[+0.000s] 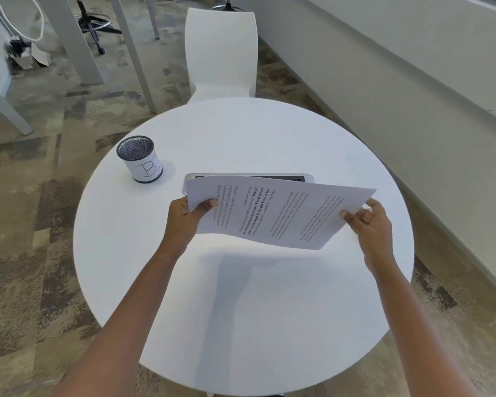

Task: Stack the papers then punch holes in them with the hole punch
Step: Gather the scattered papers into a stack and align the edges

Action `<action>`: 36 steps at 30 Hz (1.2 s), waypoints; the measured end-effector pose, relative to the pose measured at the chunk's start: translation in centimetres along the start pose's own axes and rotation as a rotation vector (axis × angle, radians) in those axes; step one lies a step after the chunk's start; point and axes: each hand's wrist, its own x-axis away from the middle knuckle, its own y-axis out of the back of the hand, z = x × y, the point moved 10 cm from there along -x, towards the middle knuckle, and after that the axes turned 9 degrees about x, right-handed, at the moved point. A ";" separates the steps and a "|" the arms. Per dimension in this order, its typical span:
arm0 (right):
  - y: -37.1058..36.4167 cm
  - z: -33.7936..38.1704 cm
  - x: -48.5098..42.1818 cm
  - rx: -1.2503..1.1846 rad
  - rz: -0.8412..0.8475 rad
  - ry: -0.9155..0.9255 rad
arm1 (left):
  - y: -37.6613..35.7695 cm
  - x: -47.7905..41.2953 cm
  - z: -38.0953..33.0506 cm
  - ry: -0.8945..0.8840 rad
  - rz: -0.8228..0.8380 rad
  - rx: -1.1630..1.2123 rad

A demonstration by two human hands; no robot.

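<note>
A stack of printed white papers (275, 213) hangs in the air above the round white table (241, 296), sagging a little in the middle. My left hand (186, 216) grips its left edge, thumb on top. My right hand (370, 222) pinches its right edge between thumb and fingers. Behind the papers a long silver and black hole punch (249, 177) lies on the table; only its far strip shows above the sheets.
A black mesh pen cup (139, 159) with a white label marked "B" stands at the table's left back. A white chair (221, 53) sits beyond the far edge. A pale wall runs along the right, and carpet surrounds the table.
</note>
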 end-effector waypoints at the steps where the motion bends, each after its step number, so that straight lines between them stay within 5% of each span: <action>1: -0.2 0.1 0.1 -0.012 0.006 0.018 | 0.2 0.0 0.5 0.011 -0.019 0.010; 12: -2.1 -1.4 0.0 0.214 -0.010 0.055 | 2.3 1.5 7.0 0.239 -0.031 0.015; 23: -2.7 -0.1 -0.4 0.184 -0.011 0.101 | 1.5 2.1 7.6 0.303 0.000 0.063; 31: -1.3 0.3 0.5 0.258 -0.232 0.088 | 0.1 3.3 9.0 0.377 -0.169 0.259; 36: -3.3 -3.6 2.4 0.212 -0.172 -0.109 | -1.0 4.6 10.1 0.439 -0.298 0.445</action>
